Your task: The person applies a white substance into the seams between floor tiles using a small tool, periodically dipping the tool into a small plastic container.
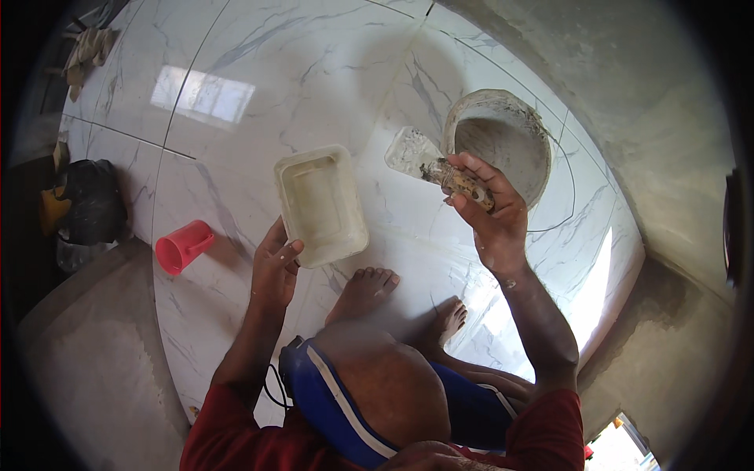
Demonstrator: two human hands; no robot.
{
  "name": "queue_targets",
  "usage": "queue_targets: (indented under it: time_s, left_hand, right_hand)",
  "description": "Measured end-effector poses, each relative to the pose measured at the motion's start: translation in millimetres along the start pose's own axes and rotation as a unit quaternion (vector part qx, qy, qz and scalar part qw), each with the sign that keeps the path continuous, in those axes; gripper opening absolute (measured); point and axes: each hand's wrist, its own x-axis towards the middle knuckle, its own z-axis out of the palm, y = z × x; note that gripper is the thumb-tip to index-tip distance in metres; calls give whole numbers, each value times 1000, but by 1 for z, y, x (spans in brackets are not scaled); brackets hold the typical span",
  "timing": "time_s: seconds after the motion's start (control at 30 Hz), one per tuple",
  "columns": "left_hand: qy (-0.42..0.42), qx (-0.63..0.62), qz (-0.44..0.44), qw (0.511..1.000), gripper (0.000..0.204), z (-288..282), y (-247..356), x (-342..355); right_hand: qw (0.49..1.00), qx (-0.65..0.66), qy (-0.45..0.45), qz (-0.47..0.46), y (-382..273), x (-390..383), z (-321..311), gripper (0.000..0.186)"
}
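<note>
With my left hand (276,265) pinching the tray (334,250) at eleven o'clock and my right hand (500,210) gripping the scraper (430,166) at one, near the tub (495,107), I'm seemingly readying both, the next move probably calling for a level tray.

Scraper handle (469,187): partly covered by the right fingers (481,166); its palm side is out of sight.
Tub (353,245): its underside faces away; some tips of the left fingers (275,234) are lost behind its corner.
Bucket (503,102): just beyond the right fingers, which hide part of its near wall.
Black bag (90,204): well left of the left fingers, its contents concealed.
Yellow item (53,210): behind that bag, mostly hidden, kind unclear.
Cloth bundle (90,49): far beyond the left fingers, too blurred for detail.
Dark object (732,228): far right of the right fingers, dim at the picture's rim, unidentifiable.
Red garment (228,432): nearer the body than both sets of fingers, cut by the lower edge.
</note>
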Motion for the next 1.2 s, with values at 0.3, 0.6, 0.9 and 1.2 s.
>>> queue_targets:
  time_s: [0.3,0.6,0.9,1.2]
  left_hand:
    - [-16,29,0,999,75,30,2,22]
    - [-33,33,21,999,81,54,12,59]
    - [-26,22,17,999,81,91,29,130]
    - [23,79,49,995,80,113,39,195]
  right_hand:
    - [994,70,12,86,-18,6,-17,45]
    - [989,97,-9,115,-57,76,-42,43]
    - [940,-322,-96,60,-62,166,-17,37]
    - [924,-342,-105,135,-28,262,-12,35]
